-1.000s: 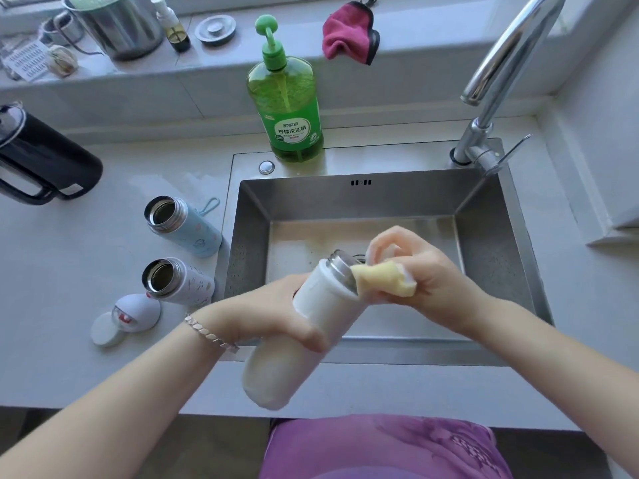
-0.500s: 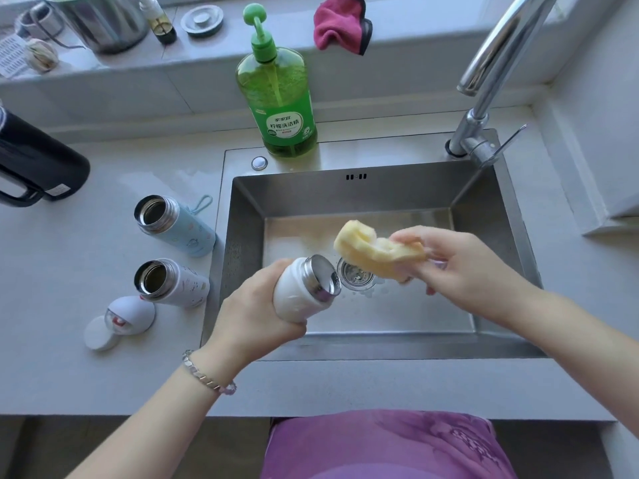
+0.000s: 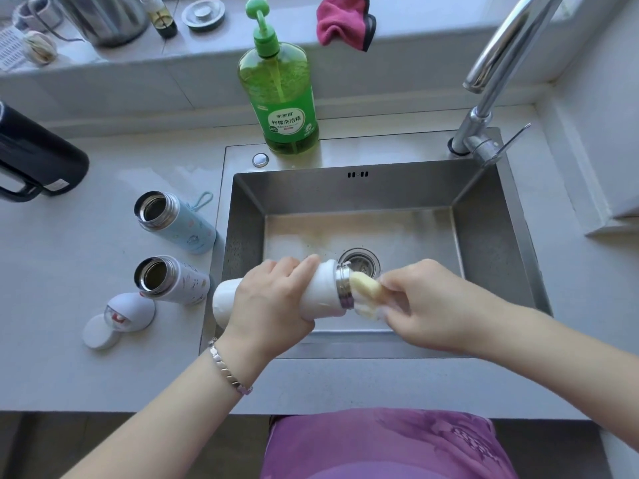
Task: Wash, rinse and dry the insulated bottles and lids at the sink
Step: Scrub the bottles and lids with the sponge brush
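A pale grey desk [image 3: 69, 357] runs round a shiny metal sink [image 3: 484, 236], below a window ledge. The left hand [image 3: 273, 305] holds a white bottle [image 3: 323, 295] on its side over the front part of the sink. Its grip is wrapped round the middle of the bottle, and the open steel mouth points to the right. The right hand [image 3: 432, 305] pinches a yellow sponge [image 3: 364, 286] in its grip and presses it against the bottle's mouth. The drain [image 3: 359, 262] sits just behind the mouth.

Two more open bottles stand on the desk left of the sink: a blue bottle [image 3: 179, 223] at the back and a spotted white bottle [image 3: 179, 281] in front. Just beside the front one lie a round white lid [image 3: 131, 311] with a red mark and a small flat lid [image 3: 100, 331], touching each other. A green soap bottle [image 3: 280, 98] stands on the sink's back rim. The tap [image 3: 494, 63] rises at the back right. A pink cloth [image 3: 342, 22] lies on the ledge. A black jug [image 3: 38, 160] stands at the far left.
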Demonstrator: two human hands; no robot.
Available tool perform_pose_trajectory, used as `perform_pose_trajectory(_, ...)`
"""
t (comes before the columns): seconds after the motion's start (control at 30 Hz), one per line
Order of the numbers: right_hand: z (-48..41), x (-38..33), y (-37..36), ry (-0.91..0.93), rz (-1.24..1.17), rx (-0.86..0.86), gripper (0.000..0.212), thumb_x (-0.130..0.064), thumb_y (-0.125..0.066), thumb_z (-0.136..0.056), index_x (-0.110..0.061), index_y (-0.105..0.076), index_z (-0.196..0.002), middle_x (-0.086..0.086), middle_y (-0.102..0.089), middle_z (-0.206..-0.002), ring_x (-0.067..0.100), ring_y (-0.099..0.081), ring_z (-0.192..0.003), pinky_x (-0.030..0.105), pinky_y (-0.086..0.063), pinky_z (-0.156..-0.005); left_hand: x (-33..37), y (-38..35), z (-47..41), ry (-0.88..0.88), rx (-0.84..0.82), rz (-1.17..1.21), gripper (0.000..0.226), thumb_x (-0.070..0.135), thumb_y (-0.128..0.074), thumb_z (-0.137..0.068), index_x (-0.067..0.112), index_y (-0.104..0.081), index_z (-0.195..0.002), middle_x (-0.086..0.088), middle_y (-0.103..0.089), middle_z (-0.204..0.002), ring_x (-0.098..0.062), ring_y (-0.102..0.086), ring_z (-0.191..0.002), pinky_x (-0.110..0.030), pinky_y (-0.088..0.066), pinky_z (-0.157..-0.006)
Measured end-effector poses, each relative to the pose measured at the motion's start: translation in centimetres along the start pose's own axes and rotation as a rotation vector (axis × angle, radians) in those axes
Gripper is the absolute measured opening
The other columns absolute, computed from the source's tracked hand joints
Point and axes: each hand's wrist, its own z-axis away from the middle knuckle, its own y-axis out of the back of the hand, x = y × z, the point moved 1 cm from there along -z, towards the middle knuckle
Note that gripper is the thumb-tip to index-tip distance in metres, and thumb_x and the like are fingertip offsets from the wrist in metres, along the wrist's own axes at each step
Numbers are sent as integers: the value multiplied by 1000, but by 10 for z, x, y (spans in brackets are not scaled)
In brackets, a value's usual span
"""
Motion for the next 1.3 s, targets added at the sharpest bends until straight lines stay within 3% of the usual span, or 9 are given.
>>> perform_pose_trajectory(0.33, 0, 17, 2, 140, 431, 105, 38, -42, -35, -89, -25, -67, -74, 0, -58, -59, 27, -56, -62, 25, -27, -51, -6, 6, 4, 1, -36, -22, 61, 23, -75, -40, 19, -66, -100, 2, -60, -73, -27, -52, -57, -26, -28, -51)
perform_pose_trajectory(0.43, -4, 20, 6, 225, 412, 243, 34, -40, -43, -77, -23, -57, -51, -2, -49, -41, 23, -47, -38, 18, -21, -41, -2, 0, 6, 11, -86, -12, 63, 22, -76, -37, 20, -66, -99, 3, -58, -70, -25, -51, -54, -25, -25, -50)
perform_pose_trajectory(0.57, -9, 32, 12, 16, 359, 147, 50, -39, -51, -90, -22, -33, -47, 1, -46, -52, 25, -38, -62, 26, -20, -45, -8, 6, 9, -22, -51, -40, 61, 23, -75, -40, 19, -65, -100, 2, -59, -72, -27, -51, -57, -25, -25, -52)
perform_pose_trajectory(0.73, -1, 24, -7, 157, 301, 208, 32, -36, -57, -76, -19, -53, -49, 0, -49, -42, 27, -42, -42, 20, -17, -42, -9, 3, 11, -12, -67, -24, 61, 21, -75, -39, 19, -65, -99, 2, -58, -71, -26, -51, -55, -25, -25, -51)
perform_pose_trajectory(0.87, -9, 23, 4, -14, 284, 172, 49, -38, -52, -91, -19, -33, -50, -2, -33, -46, 24, -35, -60, 22, -18, -44, -2, 7, 9, -19, -14, -3, 63, 23, -75, -38, 18, -66, -100, 3, -60, -72, -26, -51, -56, -25, -27, -49)
perform_pose_trajectory(1.0, -2, 9, -9, 73, 345, 223, 35, -37, -52, -91, -17, -56, -63, 0, -53, -58, 28, -49, -64, 30, -24, -47, -4, 4, 5, 24, -43, 12, 68, 23, -76, -35, 20, -64, -101, 3, -60, -72, -26, -52, -55, -25, -27, -49)
perform_pose_trajectory(1.1, -6, 7, -4, 66, 186, 46, 16, -29, -53, -89, -17, -63, -94, 4, -66, -86, 25, -61, -84, 33, -46, -65, -1, -6, 11, 1, -97, 55, 67, 25, -76, -34, 24, -62, -100, 6, -57, -70, -23, -52, -54, -24, -28, -46)
perform_pose_trajectory(1.2, -2, 20, 16, -106, 101, -241, 41, -16, -52, -87, -12, -49, -128, 4, -61, -117, 21, -57, -108, 32, -44, -94, -9, -10, 17, 62, -59, 128, 71, 24, -77, -36, 29, -55, -104, 8, -58, -72, -23, -54, -58, -18, -23, -45)
perform_pose_trajectory(1.3, 4, 32, 32, -157, 84, -340, 23, -23, -56, -88, -26, -62, -110, -6, -71, -91, -2, -62, -75, 14, -47, -69, -15, -11, 23, 158, -40, 207, 67, 23, -75, -46, 33, -55, -109, 11, -58, -79, -22, -55, -69, -14, -24, -49)
